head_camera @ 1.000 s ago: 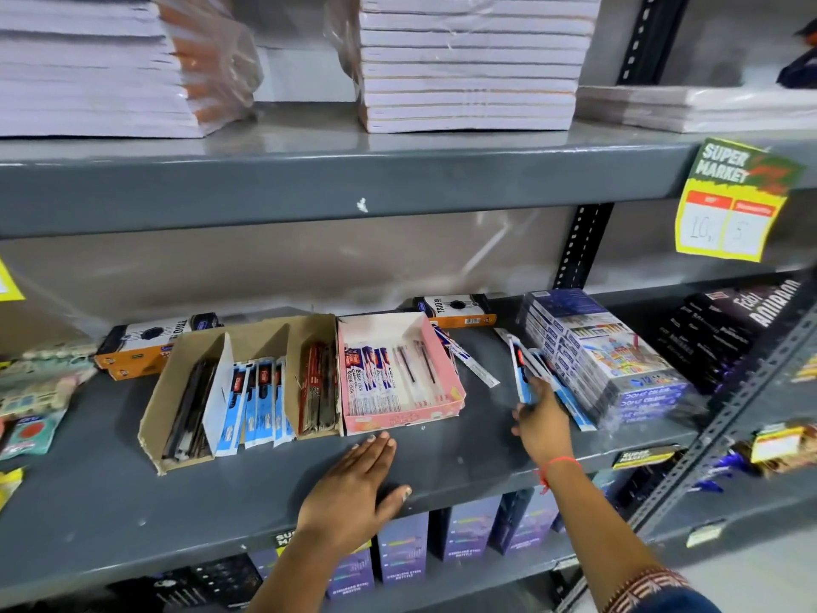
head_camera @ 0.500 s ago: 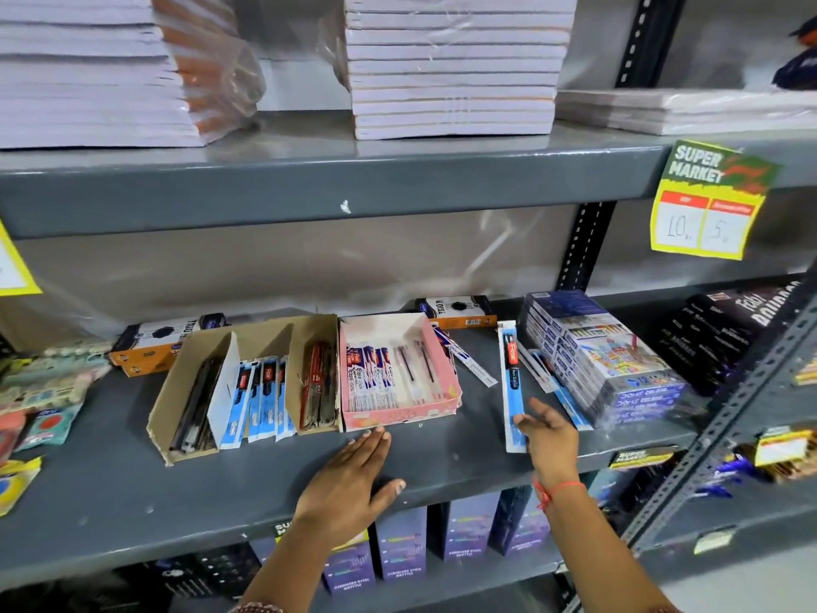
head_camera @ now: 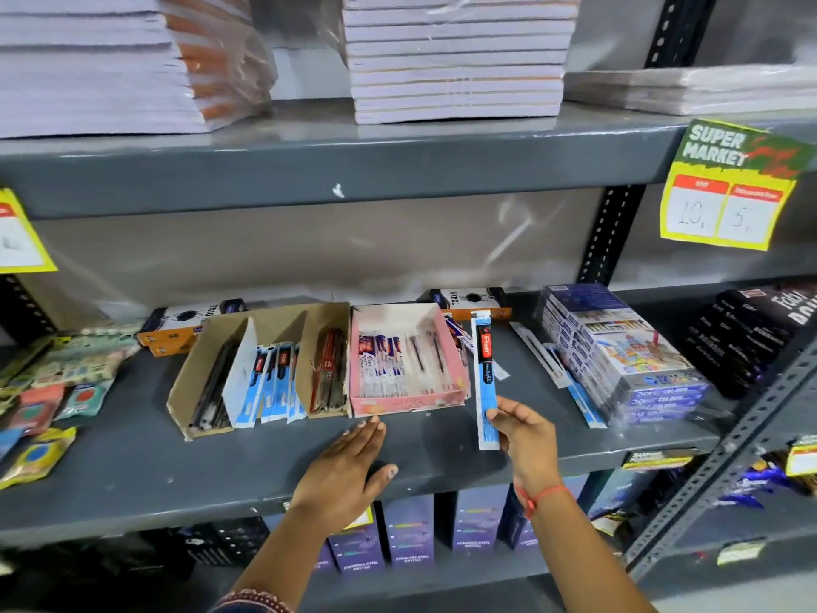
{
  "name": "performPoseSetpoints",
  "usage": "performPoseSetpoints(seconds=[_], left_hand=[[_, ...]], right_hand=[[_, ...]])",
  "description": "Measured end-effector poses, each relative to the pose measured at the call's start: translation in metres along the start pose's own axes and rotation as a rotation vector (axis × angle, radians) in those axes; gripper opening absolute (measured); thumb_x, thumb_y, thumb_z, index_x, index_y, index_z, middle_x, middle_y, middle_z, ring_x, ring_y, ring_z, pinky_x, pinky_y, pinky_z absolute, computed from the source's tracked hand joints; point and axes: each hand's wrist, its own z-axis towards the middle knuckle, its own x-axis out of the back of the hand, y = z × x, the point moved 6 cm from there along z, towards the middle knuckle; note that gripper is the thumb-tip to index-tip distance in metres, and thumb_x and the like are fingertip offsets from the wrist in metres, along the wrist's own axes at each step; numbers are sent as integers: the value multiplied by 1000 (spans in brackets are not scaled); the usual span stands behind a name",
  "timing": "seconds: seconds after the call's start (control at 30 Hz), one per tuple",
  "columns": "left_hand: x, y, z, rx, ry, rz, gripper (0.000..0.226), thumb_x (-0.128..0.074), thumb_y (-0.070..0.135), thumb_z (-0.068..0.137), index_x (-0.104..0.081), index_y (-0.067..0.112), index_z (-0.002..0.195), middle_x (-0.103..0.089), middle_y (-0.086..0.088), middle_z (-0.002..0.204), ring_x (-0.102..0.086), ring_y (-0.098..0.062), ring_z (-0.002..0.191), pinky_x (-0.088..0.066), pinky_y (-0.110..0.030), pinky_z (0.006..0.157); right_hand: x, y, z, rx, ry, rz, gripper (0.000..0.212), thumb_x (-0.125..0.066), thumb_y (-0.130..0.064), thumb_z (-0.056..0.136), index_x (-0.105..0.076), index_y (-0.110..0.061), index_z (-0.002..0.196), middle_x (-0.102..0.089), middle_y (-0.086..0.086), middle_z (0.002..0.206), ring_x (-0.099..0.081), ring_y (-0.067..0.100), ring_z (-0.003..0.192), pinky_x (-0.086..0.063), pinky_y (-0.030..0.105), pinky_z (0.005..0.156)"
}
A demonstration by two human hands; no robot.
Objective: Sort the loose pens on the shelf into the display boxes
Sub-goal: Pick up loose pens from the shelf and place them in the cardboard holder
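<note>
The right hand [head_camera: 524,429] now grips a long, flat blue-and-white packaged pen with a red label [head_camera: 484,378] between thumb and fingers, holding it nearly upright just beside the right wall of the pink cardboard display box [head_camera: 409,402]; half a second ago the same pen lay further right on the grey metal shelf [head_camera: 132,471] under the fingertips, and a second ago the hand was reaching among the loose pens beside the stack of shrink-wrapped colour-pencil boxes [head_camera: 619,356]. The left hand [head_camera: 349,468] stays flat and open, palm down on the shelf, fingertips just in front of the pink box, much as before. Two other loose packaged pens [head_camera: 557,369] remain on the shelf between the held pen and the stack. To the left of the pink box, touching it, the brown cardboard display box [head_camera: 261,369] holds dark pens in its left compartment, blue-and-white packets in the middle and red pens on the right. The pink box holds white-and-blue packets and some thin dark pens.
</note>
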Motion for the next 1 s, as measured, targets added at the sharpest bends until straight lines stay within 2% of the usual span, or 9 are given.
performPoseSetpoints(seconds=[0.07, 0.13, 0.2, 0.3, 0.43, 0.53, 0.67, 0.8, 1.0], left_hand=[[3, -7, -7, 14, 14, 17, 122, 35, 79, 55, -8, 12, 148, 7, 7, 146, 5, -8, 137, 12, -25, 107], [11, -18, -15, 28, 62, 68, 107, 21, 74, 76, -33, 8, 142, -21, 2, 147, -24, -16, 137, -7, -38, 109], [13, -40, -28, 81, 36, 105, 92, 9, 63, 91, -51, 7, 131, -42, -1, 139, -43, -15, 126, -18, -31, 110], [15, -74, -49, 127, 0, 62, 77, -3, 51, 99, -68, 11, 113, -65, 0, 119, -61, -13, 107, -27, -24, 101], [23, -123, -78, 176, 76, 106, 74, -7, 51, 100, -69, 12, 111, -66, 0, 117, -63, -13, 104, -19, -19, 104], [31, -156, -96, 213, 140, 127, 74, -8, 50, 100, -70, 10, 109, -68, -3, 113, -65, -17, 100, -10, -17, 104], [44, -183, -115, 258, 232, 96, 75, -8, 49, 100, -70, 7, 107, -69, -5, 109, -67, -20, 97, -28, -23, 96], [43, -197, -120, 254, 229, 64, 74, -8, 48, 100, -70, 8, 108, -70, -6, 109, -66, -21, 98, -20, -20, 102], [42, -203, -124, 231, 294, -27, 71, -12, 49, 100, -69, 9, 111, -69, -5, 111, -65, -21, 101, -7, -15, 107]], right_hand=[[-17, -2, -4, 11, -53, -26, 31, -55, 14, 83, -66, -12, 71, -69, -14, 47, -61, 1, 48, -49, 8, 45], [-39, -7, -10, 38, -108, -68, 28, -57, 14, 82, -67, -11, 74, -68, -12, 47, -62, 6, 50, -48, 10, 45], [-68, -11, -15, 73, -172, -122, 22, -58, 16, 80, -66, -5, 83, -68, -10, 48, -62, 10, 55, -49, 13, 48], [-121, -11, -29, 76, -286, -164, 27, -55, 23, 78, -60, -2, 88, -63, -7, 43, -57, -4, 40, -46, 9, 41], [-192, 7, -54, 117, -386, -305, 40, -57, 22, 75, -55, -17, 68, -59, 2, 60, -57, 6, 50, -48, 19, 54], [-234, 24, -72, 175, -398, -470, 40, -57, 19, 74, -55, -18, 58, -59, -1, 60, -57, -8, 46, -43, 3, 52], [-270, 38, -80, 203, -391, -698, 36, -49, 11, 80, -59, -17, 60, -63, 5, 75, -58, 7, 68, -44, 11, 66], [-298, 28, -79, 261, -333, -935, 33, -40, 11, 80, -70, 5, 93, -71, 19, 105, -64, 26, 95, -47, 25, 79], [-317, 26, -65, 232, -282, -1176, 35, -39, 7, 88, -62, 3, 113, -67, 21, 117, -63, 32, 111, -51, 33, 89]])
